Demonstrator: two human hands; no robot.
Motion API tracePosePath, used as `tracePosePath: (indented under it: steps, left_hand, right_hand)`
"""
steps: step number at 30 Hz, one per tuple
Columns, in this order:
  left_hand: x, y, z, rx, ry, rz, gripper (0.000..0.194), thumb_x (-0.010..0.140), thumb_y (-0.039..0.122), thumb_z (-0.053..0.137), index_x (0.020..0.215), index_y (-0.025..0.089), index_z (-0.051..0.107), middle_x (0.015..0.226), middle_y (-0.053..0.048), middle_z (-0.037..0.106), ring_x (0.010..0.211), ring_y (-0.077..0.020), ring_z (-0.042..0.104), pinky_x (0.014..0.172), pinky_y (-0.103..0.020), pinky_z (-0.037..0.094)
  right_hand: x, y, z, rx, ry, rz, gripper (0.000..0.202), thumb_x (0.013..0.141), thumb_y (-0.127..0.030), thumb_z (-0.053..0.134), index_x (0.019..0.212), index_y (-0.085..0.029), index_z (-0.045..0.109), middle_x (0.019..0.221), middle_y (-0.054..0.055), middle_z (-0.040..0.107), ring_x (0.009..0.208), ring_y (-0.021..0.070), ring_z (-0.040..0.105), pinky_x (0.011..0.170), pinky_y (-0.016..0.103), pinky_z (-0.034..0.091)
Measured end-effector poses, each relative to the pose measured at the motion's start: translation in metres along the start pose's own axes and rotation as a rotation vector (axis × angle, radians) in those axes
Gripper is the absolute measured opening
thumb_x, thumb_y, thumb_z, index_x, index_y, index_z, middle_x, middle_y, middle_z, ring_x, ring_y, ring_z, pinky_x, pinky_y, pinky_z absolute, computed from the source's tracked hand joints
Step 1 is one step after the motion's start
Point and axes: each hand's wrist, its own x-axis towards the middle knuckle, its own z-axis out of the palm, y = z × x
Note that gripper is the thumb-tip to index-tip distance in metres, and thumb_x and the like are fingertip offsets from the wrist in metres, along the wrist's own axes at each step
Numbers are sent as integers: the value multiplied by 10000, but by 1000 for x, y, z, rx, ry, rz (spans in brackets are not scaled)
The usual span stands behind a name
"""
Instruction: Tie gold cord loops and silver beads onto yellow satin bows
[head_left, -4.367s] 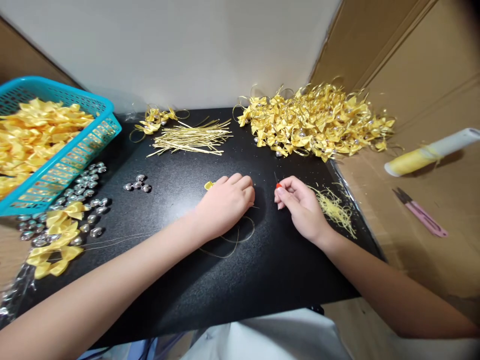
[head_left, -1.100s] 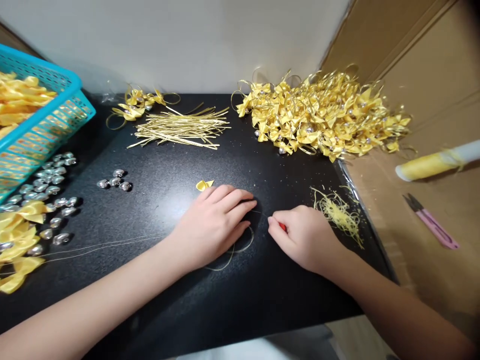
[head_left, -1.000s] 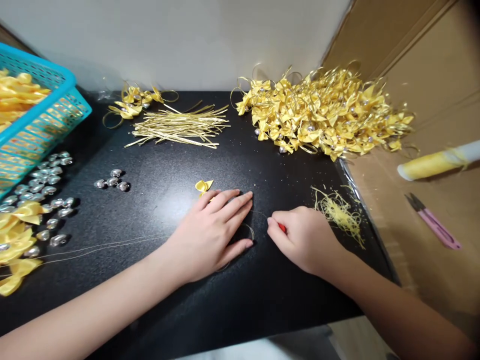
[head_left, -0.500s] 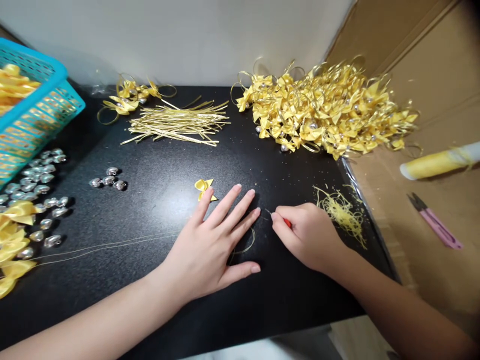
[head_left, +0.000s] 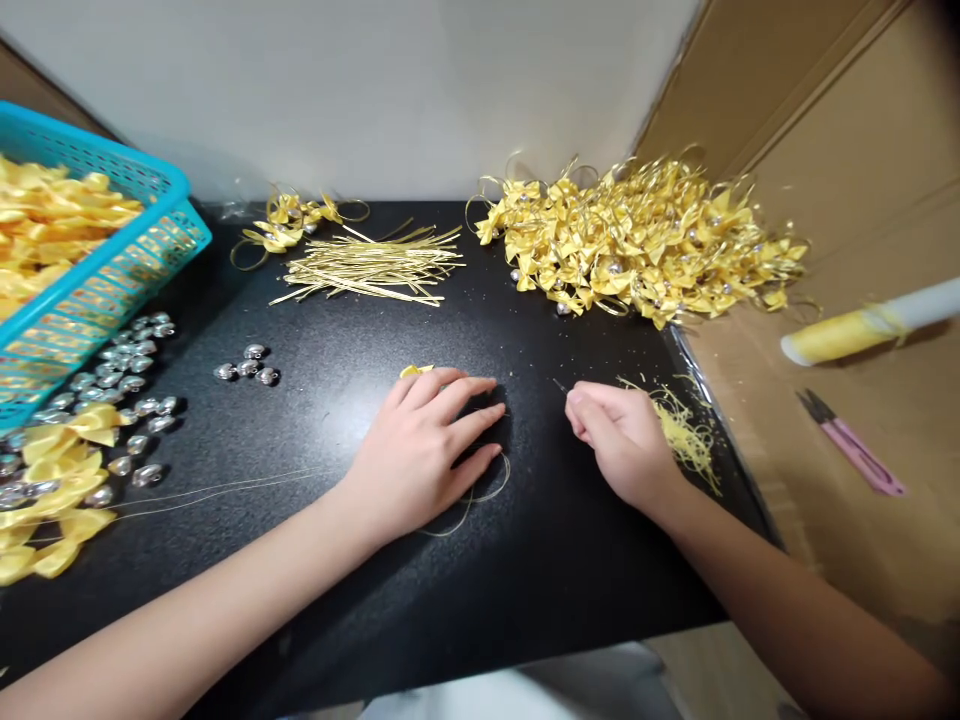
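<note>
My left hand point(head_left: 427, 450) lies palm down on the black table, its fingers bent and spread. It mostly covers a small yellow ribbon bow point(head_left: 417, 370), whose edge shows beyond the knuckles. A loop of thin thread point(head_left: 504, 485) curves out beside the thumb, and pale threads point(head_left: 225, 488) run left from under the wrist. Closed around a slim tool, my right hand point(head_left: 619, 435) is just to the right of the left. The thin tip point(head_left: 560, 386) of this tool sticks out past the fingertips; its handle is hidden in the fist.
Silver heart-shaped beads point(head_left: 251, 368) and yellow bows point(head_left: 67, 460) lie left, near a blue basket point(head_left: 169, 190) of yellow ribbon. Gold ties point(head_left: 375, 265) and a heap of finished bows point(head_left: 637, 240) lie behind. Right are thread scraps point(head_left: 686, 435), pink snips point(head_left: 855, 445) and a roll point(head_left: 840, 335).
My left hand has bent its fingers and drawn the thumb in, covering more of the bow. My right hand has turned and shifted slightly right; the tool's red handle is now hidden. The view has shifted.
</note>
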Motion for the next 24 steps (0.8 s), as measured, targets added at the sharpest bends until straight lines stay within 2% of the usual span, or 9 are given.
tracePosePath:
  steps: [5, 8, 10, 13, 18, 21, 24]
  left_hand:
    - [-5, 1, -1, 66, -63, 46, 441, 881, 486, 537, 1199, 210, 668, 1385, -108, 554, 1239, -341, 500, 977, -540, 447]
    - [-6, 1, 1, 47, -89, 37, 457, 884, 473, 518, 1226, 202, 654, 1386, -121, 549, 1284, -350, 468, 1021, -568, 422]
    - [-6, 2, 3, 33, -93, 38, 474, 879, 460, 517, 1242, 182, 643, 1381, -132, 550, 1301, -349, 455, 1044, -574, 408]
    - [-7, 5, 5, 26, -87, 34, 500, 871, 451, 518, 1256, 152, 631, 1384, -150, 542, 1319, -352, 439, 1062, -571, 401]
    - [-10, 8, 3, 31, -21, 40, 487, 868, 447, 526, 1244, 157, 632, 1435, -144, 495, 1320, -365, 429, 1071, -599, 366]
    - [-7, 6, 1, -115, 44, -21, 390, 881, 364, 544, 1202, 166, 642, 1349, -111, 581, 1231, -294, 501, 1022, -512, 424]
    - [-2, 3, 0, -282, 68, -167, 209, 899, 305, 565, 1017, 191, 695, 1106, -59, 707, 1024, -204, 589, 913, -396, 466]
  right_hand:
    - [-1, 0, 0, -7, -11, -58, 408, 946, -311, 395, 557, -187, 390, 509, -38, 355, 485, 87, 349, 495, 254, 263]
    - [0, 2, 4, 31, -1, -91, 319, 972, -310, 394, 725, -176, 545, 565, -32, 478, 524, 95, 453, 545, 240, 356]
    - [1, 3, 8, 45, -4, -126, 271, 986, -295, 384, 838, -175, 576, 668, -8, 579, 621, 108, 543, 637, 244, 416]
    - [4, 2, 14, -3, -27, -200, 276, 993, -275, 351, 814, -178, 539, 801, 33, 632, 765, 131, 588, 743, 265, 434]
    - [7, 3, 17, -37, -15, -230, 196, 957, -290, 417, 781, -202, 424, 858, 41, 636, 763, 139, 571, 732, 281, 423]
    - [8, 4, 16, 34, 14, -197, 195, 922, -274, 468, 761, -214, 376, 856, 28, 642, 788, 143, 586, 737, 287, 425]
    - [10, 6, 16, 104, 29, -187, 211, 886, -269, 515, 753, -219, 359, 850, 22, 648, 801, 146, 594, 735, 292, 427]
